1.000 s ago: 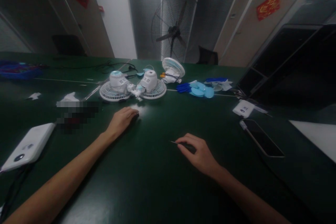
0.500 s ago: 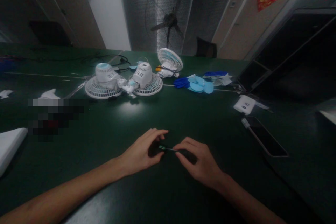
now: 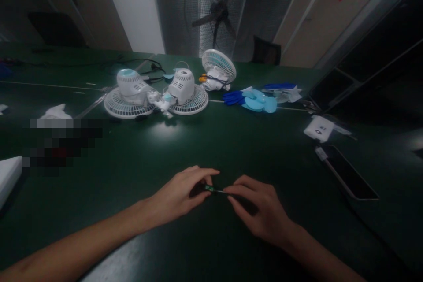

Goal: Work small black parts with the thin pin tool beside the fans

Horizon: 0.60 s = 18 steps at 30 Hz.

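Observation:
Low over the green table, a small screwdriver (image 3: pixel 209 188) spans the gap between my hands, its green end to the left and its thin metal shaft to the right. My left hand (image 3: pixel 180 191) grips the green end between thumb and bent fingers, the index finger stretched out above. Most of that end is hidden in the shadowed palm. The shaft's tip meets the fingertips of my right hand (image 3: pixel 262 207), whose thumb and fingers are curled close around it. Whatever else lies between those fingertips is too small to make out.
Two white fans (image 3: pixel 130 103) lie face down ahead, and a third fan (image 3: pixel 218 68) tilts behind them. Blue gloves (image 3: pixel 233 97) and light-blue fan blades (image 3: pixel 259 101) are to their right. A phone (image 3: pixel 350 174) and a white box (image 3: pixel 319 128) sit at right, a white object (image 3: pixel 9 178) at left.
The view has shifted slightly, moving the fans up in the picture. Both hands, with the screwdriver between them, appear a little further right and lower. The hold looks much the same.

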Each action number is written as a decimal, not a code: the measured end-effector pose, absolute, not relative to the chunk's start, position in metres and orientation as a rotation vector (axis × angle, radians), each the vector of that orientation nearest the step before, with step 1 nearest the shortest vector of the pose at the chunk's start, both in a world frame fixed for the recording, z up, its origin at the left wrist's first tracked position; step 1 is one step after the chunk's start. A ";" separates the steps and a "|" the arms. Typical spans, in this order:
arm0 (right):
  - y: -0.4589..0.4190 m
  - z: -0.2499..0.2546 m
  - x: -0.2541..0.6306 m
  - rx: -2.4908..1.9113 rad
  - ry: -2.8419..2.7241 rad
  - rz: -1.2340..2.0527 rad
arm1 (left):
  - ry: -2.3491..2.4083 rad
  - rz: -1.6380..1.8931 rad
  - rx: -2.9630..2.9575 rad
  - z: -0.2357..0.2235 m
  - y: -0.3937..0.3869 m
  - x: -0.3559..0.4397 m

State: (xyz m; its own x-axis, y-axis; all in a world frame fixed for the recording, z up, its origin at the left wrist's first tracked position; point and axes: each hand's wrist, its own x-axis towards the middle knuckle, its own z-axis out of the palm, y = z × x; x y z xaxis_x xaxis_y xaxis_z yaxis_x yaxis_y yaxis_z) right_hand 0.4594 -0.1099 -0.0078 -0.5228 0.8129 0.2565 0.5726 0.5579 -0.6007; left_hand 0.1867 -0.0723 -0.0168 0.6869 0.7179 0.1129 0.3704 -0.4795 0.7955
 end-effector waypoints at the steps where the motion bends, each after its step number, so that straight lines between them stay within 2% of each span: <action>1: -0.110 -0.008 0.459 -1.104 -2.283 0.590 | 0.824 0.567 2.109 -0.017 -0.072 0.186; 18: -0.109 -0.012 0.457 -1.086 -2.258 0.433 | 0.824 0.559 2.161 -0.020 -0.073 0.186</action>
State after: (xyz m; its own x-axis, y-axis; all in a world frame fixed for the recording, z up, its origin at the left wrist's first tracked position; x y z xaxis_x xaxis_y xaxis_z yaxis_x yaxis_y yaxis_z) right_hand 0.4574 -0.1094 -0.0124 -0.4929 0.7887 0.3675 0.5967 0.6138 -0.5170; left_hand 0.1858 -0.0733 -0.0195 0.6982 0.7043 0.1288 0.3797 -0.5168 0.7673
